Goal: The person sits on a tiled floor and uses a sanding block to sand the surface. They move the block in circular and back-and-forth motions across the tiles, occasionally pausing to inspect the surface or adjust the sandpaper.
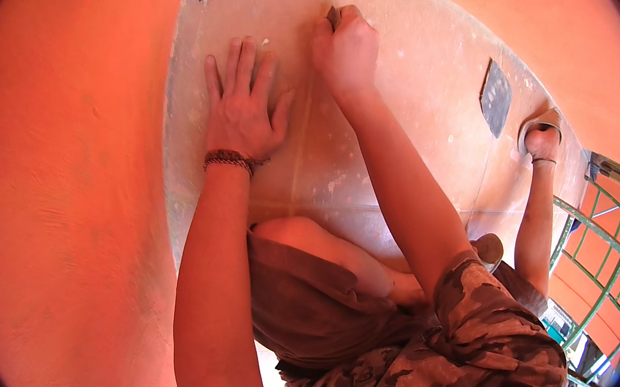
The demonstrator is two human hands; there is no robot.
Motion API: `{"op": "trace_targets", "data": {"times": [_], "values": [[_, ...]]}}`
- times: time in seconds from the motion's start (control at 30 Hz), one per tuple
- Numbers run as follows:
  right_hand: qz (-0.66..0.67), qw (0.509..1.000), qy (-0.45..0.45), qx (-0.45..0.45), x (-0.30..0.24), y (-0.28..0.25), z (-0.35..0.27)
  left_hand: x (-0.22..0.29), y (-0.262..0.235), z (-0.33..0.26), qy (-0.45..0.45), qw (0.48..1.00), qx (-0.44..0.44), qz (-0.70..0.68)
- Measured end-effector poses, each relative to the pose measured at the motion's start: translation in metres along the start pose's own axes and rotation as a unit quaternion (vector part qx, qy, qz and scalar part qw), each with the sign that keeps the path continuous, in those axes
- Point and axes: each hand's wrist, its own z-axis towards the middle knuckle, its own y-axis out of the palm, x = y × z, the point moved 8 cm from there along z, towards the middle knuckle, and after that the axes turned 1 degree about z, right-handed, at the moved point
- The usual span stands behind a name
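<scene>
My left hand [240, 117] lies flat with spread fingers on a worn, pale greyish-pink surface [422, 104]. A dark braided bracelet [228, 159] circles that wrist. To its right and a little farther away, my right hand [349, 50] is closed on a small dark flat piece [334, 17], pressed down near a seam in the surface. Only an edge of the piece shows above the fingers, so its exact kind cannot be made out. The surface carries pale spots, scuffs and thin seam lines.
Another person's hand [543, 141] at the right presses a curled brownish sheet [551, 119] on the same surface. A dark grey sheet [496, 99] lies near that hand. Orange walls [56, 184] border the surface. Green metal bars [613, 251] stand at the lower right.
</scene>
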Motion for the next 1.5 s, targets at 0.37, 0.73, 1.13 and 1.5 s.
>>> {"op": "trace_targets", "data": {"times": [0.37, 0.73, 1.13, 1.5], "values": [[0.024, 0.997, -0.069, 0.032, -0.004, 0.005, -0.004, -0.005, -0.002, 0.001, -0.009, 1.0, 0.001, 0.006], [0.061, 0.997, -0.045, -0.006, -0.004, 0.004, -0.023, -0.006, -0.001, 0.001, -0.004, 1.0, -0.005, 0.014], [0.011, 0.997, -0.078, 0.028, -0.009, 0.007, 0.019, -0.003, -0.001, 0.003, 0.001, 1.0, 0.002, -0.001], [0.005, 0.997, -0.067, 0.028, -0.008, 0.005, 0.008, -0.004, -0.003, 0.001, -0.002, 1.0, -0.002, 0.003]]}}
